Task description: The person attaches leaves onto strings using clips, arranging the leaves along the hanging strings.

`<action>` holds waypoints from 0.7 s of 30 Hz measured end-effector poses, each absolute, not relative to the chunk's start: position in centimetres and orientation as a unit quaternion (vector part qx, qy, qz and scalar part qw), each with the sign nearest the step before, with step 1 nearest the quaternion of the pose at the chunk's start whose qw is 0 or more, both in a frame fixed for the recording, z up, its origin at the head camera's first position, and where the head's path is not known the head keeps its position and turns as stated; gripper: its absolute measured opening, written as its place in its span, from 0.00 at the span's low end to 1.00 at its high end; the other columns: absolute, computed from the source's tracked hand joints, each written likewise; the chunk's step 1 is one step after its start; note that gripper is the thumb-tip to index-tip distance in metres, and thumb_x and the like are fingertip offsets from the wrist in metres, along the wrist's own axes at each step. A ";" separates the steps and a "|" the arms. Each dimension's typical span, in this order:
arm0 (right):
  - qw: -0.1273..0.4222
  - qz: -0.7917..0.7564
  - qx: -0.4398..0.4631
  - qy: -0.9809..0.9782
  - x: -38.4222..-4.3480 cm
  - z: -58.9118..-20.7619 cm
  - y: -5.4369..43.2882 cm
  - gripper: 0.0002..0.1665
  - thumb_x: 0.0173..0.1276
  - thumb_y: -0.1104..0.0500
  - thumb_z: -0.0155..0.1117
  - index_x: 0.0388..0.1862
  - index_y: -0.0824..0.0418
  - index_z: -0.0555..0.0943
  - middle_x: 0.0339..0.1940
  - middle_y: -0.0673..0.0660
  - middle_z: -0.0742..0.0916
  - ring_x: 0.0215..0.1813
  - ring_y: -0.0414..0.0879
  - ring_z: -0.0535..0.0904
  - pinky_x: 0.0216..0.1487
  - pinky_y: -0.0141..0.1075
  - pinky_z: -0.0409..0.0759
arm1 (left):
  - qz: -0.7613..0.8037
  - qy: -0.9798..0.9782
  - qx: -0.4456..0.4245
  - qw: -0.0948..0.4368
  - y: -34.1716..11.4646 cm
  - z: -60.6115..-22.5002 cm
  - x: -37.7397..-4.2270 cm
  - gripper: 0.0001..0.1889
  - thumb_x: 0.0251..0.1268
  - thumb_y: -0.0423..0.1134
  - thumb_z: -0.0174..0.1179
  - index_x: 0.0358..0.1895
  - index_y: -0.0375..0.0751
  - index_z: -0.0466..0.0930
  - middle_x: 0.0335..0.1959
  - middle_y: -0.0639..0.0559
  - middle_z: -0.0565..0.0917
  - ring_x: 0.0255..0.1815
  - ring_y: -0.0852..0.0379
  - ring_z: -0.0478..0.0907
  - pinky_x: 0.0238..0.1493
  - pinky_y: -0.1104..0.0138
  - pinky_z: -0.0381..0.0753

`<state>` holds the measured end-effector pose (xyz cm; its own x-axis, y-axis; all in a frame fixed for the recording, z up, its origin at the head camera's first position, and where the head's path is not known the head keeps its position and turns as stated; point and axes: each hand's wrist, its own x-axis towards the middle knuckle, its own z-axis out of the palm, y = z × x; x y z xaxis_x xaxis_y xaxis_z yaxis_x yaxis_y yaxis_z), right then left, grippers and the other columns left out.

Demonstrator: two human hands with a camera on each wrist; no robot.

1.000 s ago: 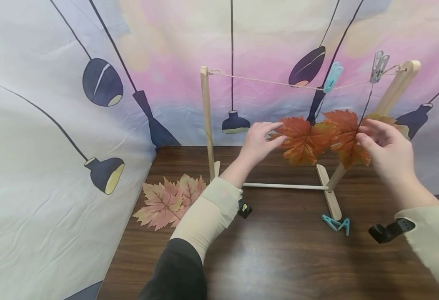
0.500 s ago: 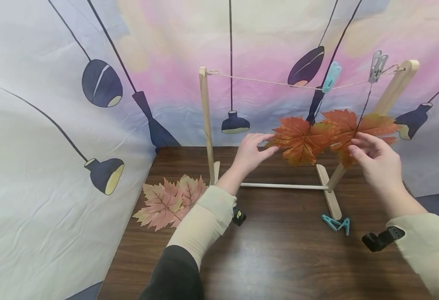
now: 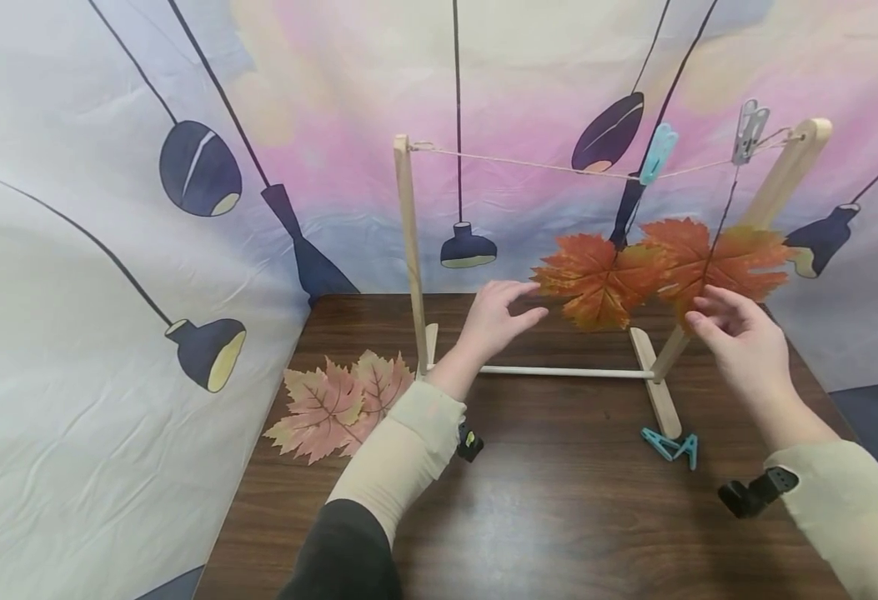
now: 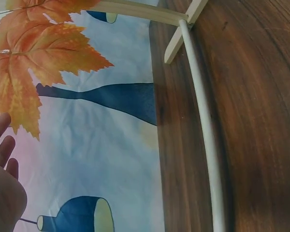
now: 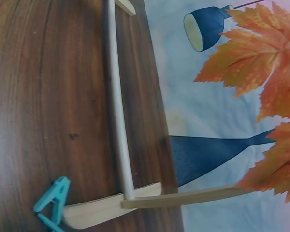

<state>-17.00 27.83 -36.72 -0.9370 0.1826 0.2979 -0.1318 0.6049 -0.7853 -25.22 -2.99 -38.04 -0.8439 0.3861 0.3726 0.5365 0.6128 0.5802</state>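
Two orange-red artificial maple leaves hang by dark stems from a string in the head view. The left leaf (image 3: 604,279) hangs under a light-blue clothespin (image 3: 659,155), and the right leaf (image 3: 739,258) under a grey clothespin (image 3: 750,133). My left hand (image 3: 494,317) is just left of the left leaf, thumb and fingers spread and holding nothing. At the lower edge of the right leaf is my right hand (image 3: 746,342), fingers loosely bent with no visible grip; whether it touches the leaf is unclear. The left wrist view shows part of the left hand (image 4: 5,179).
The string runs between two posts of a wooden frame (image 3: 410,250), joined low down by a white rod (image 3: 566,372). Pale pink maple leaves (image 3: 326,408) lie on the table at left. Two blue clothespins (image 3: 669,447) lie by the frame's right foot (image 3: 658,396).
Both hands have drawn down and to the left, away from the hanging leaves. More of the right leaf shows now. The leaves and clothespins stay on the string.
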 end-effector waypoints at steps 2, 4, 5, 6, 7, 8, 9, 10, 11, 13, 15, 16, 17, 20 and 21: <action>0.174 0.435 -0.015 -0.883 -16.8 -37.2 27.9 0.32 0.67 0.48 0.60 0.66 0.60 0.68 0.44 0.29 0.76 0.39 0.26 0.71 0.34 0.18 0.67 | -0.351 -0.893 -0.259 0.108 -3.2 -38.4 -25.1 0.23 0.59 0.50 0.63 0.57 0.47 0.78 0.54 0.52 0.80 0.58 0.55 0.70 0.62 0.63 0.60; 0.173 0.425 -0.018 -0.888 -16.6 -37.7 28.0 0.32 0.67 0.47 0.60 0.66 0.60 0.69 0.44 0.31 0.77 0.39 0.25 0.71 0.34 0.19 0.66 | -0.348 -0.895 -0.257 0.109 -3.5 -38.8 -25.0 0.23 0.59 0.50 0.64 0.56 0.46 0.78 0.53 0.53 0.80 0.57 0.54 0.71 0.61 0.62 0.62; 0.174 0.421 -0.021 -0.890 -16.5 -37.9 28.0 0.32 0.66 0.47 0.60 0.66 0.59 0.69 0.44 0.32 0.77 0.39 0.25 0.70 0.33 0.19 0.66 | -0.347 -0.896 -0.255 0.108 -3.6 -39.1 -24.9 0.23 0.59 0.49 0.64 0.56 0.46 0.78 0.53 0.53 0.80 0.57 0.54 0.71 0.60 0.62 0.63; 0.175 0.418 -0.023 -0.891 -16.4 -38.2 28.1 0.32 0.66 0.47 0.60 0.65 0.59 0.70 0.44 0.33 0.78 0.38 0.25 0.70 0.33 0.20 0.66 | -0.347 -0.897 -0.251 0.104 -3.8 -39.3 -24.8 0.23 0.59 0.49 0.64 0.57 0.46 0.78 0.53 0.52 0.80 0.57 0.54 0.70 0.59 0.61 0.63; 0.174 0.418 -0.026 -0.891 -16.3 -38.5 28.1 0.32 0.66 0.47 0.60 0.65 0.59 0.70 0.44 0.35 0.79 0.39 0.25 0.70 0.33 0.20 0.66 | -0.347 -0.899 -0.248 0.100 -4.1 -39.6 -24.6 0.23 0.59 0.50 0.64 0.57 0.47 0.78 0.53 0.52 0.80 0.57 0.53 0.70 0.59 0.60 0.64; 0.173 0.418 -0.028 -0.891 -16.2 -38.8 28.2 0.32 0.66 0.47 0.61 0.65 0.60 0.70 0.44 0.37 0.79 0.39 0.25 0.70 0.34 0.20 0.66 | -0.347 -0.900 -0.244 0.097 -4.3 -39.9 -24.5 0.23 0.59 0.50 0.64 0.57 0.47 0.78 0.54 0.52 0.80 0.58 0.53 0.70 0.60 0.59 0.63; 0.170 0.417 -0.031 -0.892 -16.0 -39.1 28.2 0.32 0.66 0.47 0.61 0.65 0.60 0.70 0.45 0.38 0.80 0.39 0.25 0.70 0.34 0.21 0.66 | -0.348 -0.902 -0.240 0.093 -4.5 -40.2 -24.4 0.23 0.59 0.50 0.63 0.57 0.47 0.78 0.54 0.52 0.80 0.58 0.53 0.70 0.59 0.58 0.63; 0.167 0.417 -0.033 -0.893 -15.9 -39.5 28.3 0.33 0.66 0.47 0.61 0.65 0.60 0.69 0.46 0.40 0.80 0.39 0.25 0.69 0.34 0.22 0.66 | -0.346 -0.904 -0.235 0.089 -4.8 -40.6 -24.3 0.23 0.59 0.50 0.63 0.57 0.47 0.78 0.54 0.52 0.80 0.58 0.52 0.69 0.60 0.57 0.63; 0.164 0.417 -0.036 -0.893 -15.8 -39.8 28.4 0.33 0.66 0.47 0.61 0.65 0.60 0.69 0.46 0.41 0.81 0.40 0.25 0.69 0.34 0.22 0.66 | -0.346 -0.905 -0.230 0.086 -5.1 -40.9 -24.2 0.23 0.59 0.50 0.63 0.57 0.47 0.78 0.54 0.52 0.79 0.59 0.52 0.69 0.61 0.56 0.62; 0.160 0.416 -0.040 -0.894 -15.6 -40.4 28.5 0.34 0.66 0.47 0.61 0.66 0.61 0.68 0.47 0.43 0.81 0.40 0.25 0.69 0.34 0.22 0.66 | -0.345 -0.908 -0.222 0.083 -5.6 -41.5 -24.0 0.23 0.59 0.50 0.63 0.57 0.48 0.78 0.54 0.53 0.79 0.59 0.52 0.69 0.62 0.55 0.61; 0.164 0.414 -0.042 -0.894 -15.4 -40.9 28.7 0.33 0.66 0.47 0.61 0.66 0.61 0.69 0.46 0.41 0.81 0.40 0.25 0.69 0.34 0.22 0.66 | -0.344 -0.910 -0.217 0.081 -6.0 -42.2 -23.8 0.23 0.59 0.50 0.63 0.57 0.47 0.78 0.54 0.52 0.80 0.59 0.51 0.69 0.62 0.54 0.61; 0.167 0.412 -0.043 -0.895 -15.4 -41.2 28.7 0.33 0.66 0.47 0.61 0.65 0.61 0.69 0.46 0.40 0.81 0.39 0.25 0.69 0.34 0.22 0.66 | -0.344 -0.911 -0.215 0.080 -6.3 -42.5 -23.6 0.23 0.59 0.50 0.63 0.57 0.47 0.78 0.53 0.52 0.80 0.59 0.51 0.69 0.62 0.54 0.61; 0.170 0.410 -0.044 -0.895 -15.3 -41.4 28.8 0.33 0.66 0.47 0.61 0.65 0.61 0.69 0.45 0.38 0.80 0.39 0.24 0.69 0.35 0.22 0.66 | -0.344 -0.911 -0.214 0.077 -6.5 -42.8 -23.5 0.23 0.60 0.49 0.63 0.57 0.47 0.78 0.53 0.52 0.80 0.59 0.51 0.69 0.61 0.54 0.61; 0.173 0.401 -0.045 -0.899 -15.0 -42.1 29.0 0.32 0.66 0.47 0.61 0.64 0.62 0.70 0.42 0.33 0.78 0.38 0.24 0.68 0.35 0.24 0.65 | -0.348 -0.911 -0.211 0.071 -7.1 -43.7 -23.0 0.23 0.60 0.49 0.63 0.57 0.45 0.78 0.53 0.50 0.80 0.59 0.49 0.70 0.61 0.53 0.62; 0.171 0.398 -0.046 -0.900 -14.9 -42.3 29.0 0.32 0.66 0.47 0.61 0.64 0.62 0.70 0.41 0.33 0.77 0.38 0.24 0.68 0.35 0.25 0.65 | -0.349 -0.911 -0.210 0.070 -7.3 -44.1 -22.9 0.23 0.60 0.49 0.63 0.56 0.44 0.78 0.53 0.50 0.80 0.59 0.49 0.70 0.61 0.53 0.61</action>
